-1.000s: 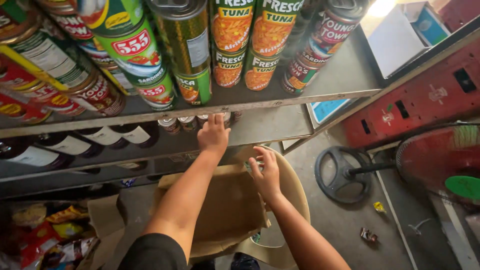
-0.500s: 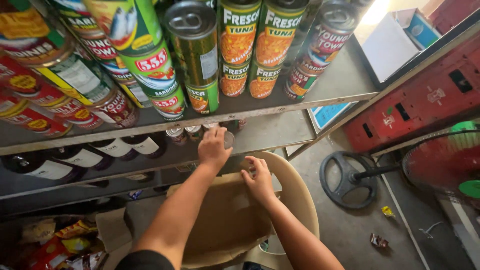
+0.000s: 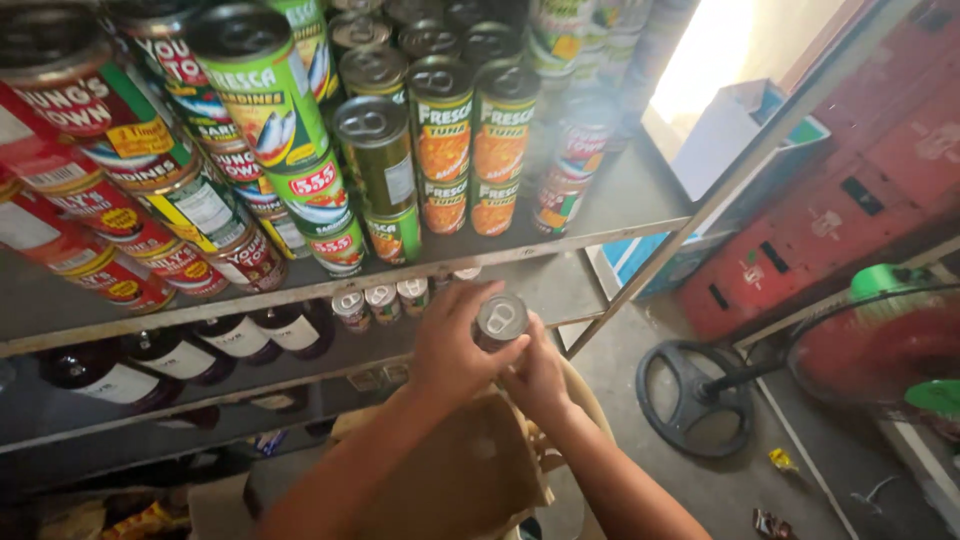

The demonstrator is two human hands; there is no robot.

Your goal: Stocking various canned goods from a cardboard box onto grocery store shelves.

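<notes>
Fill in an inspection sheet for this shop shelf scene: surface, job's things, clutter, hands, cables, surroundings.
Surface: grey metal shelf, crowded with stacked tins.
Job's things: small ring-pull can held in front of the second shelf; row of similar small cans behind it.
Clutter: dark bottles lying on the second shelf; cardboard box below the hands.
Hands: left hand and right hand both grip the can.
Cables: nothing seen.
Surroundings: standing fan, red crates, concrete floor with scraps.
</notes>
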